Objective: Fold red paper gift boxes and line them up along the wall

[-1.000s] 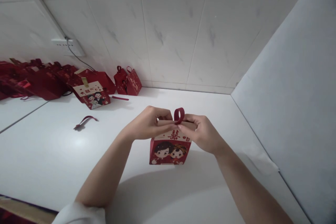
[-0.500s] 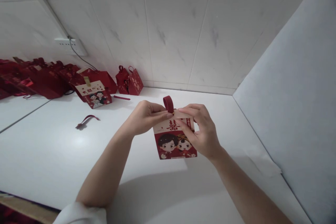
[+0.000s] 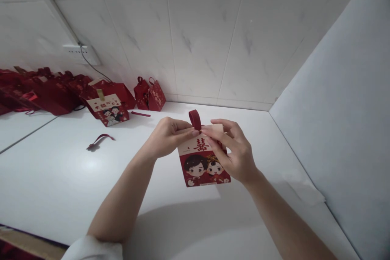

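Between my hands, above the white table, is a red and cream gift box [image 3: 195,168] printed with two cartoon figures and a red character. A dark red ribbon loop [image 3: 195,118] stands up from its top edge. My left hand [image 3: 172,136] pinches the top edge at the foot of the loop, thumb and fingers pressed together. My right hand [image 3: 233,148] grips the top right part, its index fingertip close to the loop's base and its thumb against the printed front. The fingers hide part of the top edge and the right figure's surroundings.
Several red gift boxes [image 3: 56,93] crowd the back left by the wall. One printed box [image 3: 112,111] stands in front, and two small ones [image 3: 155,95] lean together. A loose ribbon strip [image 3: 100,140] lies on the table [image 3: 61,183]. A white panel [image 3: 341,101] rises at right.
My right index finger has moved left toward the loop's base, and more of the box's top right corner shows. My left hand keeps its pinch.
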Demonstrator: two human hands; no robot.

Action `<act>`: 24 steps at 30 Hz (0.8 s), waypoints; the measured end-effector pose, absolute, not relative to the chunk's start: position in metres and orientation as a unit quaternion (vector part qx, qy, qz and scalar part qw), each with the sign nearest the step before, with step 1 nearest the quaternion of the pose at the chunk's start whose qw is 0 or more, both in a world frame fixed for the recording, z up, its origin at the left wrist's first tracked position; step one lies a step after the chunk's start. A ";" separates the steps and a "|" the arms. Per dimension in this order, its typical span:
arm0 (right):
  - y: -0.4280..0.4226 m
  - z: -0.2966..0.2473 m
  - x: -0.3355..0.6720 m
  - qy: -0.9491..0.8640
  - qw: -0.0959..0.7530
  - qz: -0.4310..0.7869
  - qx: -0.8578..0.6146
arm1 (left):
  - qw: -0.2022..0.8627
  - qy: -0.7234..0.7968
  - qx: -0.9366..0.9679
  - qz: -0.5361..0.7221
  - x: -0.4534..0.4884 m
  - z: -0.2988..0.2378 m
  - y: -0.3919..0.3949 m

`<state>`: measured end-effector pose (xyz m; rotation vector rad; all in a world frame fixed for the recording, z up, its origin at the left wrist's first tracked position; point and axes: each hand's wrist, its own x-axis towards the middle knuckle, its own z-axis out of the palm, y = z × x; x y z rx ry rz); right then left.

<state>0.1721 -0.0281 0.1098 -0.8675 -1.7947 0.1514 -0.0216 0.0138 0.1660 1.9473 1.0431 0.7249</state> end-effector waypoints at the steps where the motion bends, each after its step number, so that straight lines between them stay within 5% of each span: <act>1: -0.028 0.110 0.172 -0.756 0.540 0.066 -0.363 | 0.394 0.412 0.769 0.288 -0.021 0.166 0.013; 11: -0.028 0.109 0.167 -0.769 0.519 0.126 -0.352 | 0.383 0.432 0.765 0.286 -0.024 0.164 0.013; 18: -0.031 0.106 0.173 -0.696 0.580 0.184 -0.382 | 0.329 0.380 0.842 0.196 -0.026 0.169 0.014; 24: -0.033 0.112 0.184 -0.780 0.380 0.251 -0.429 | 0.268 0.360 0.892 0.061 -0.027 0.155 0.023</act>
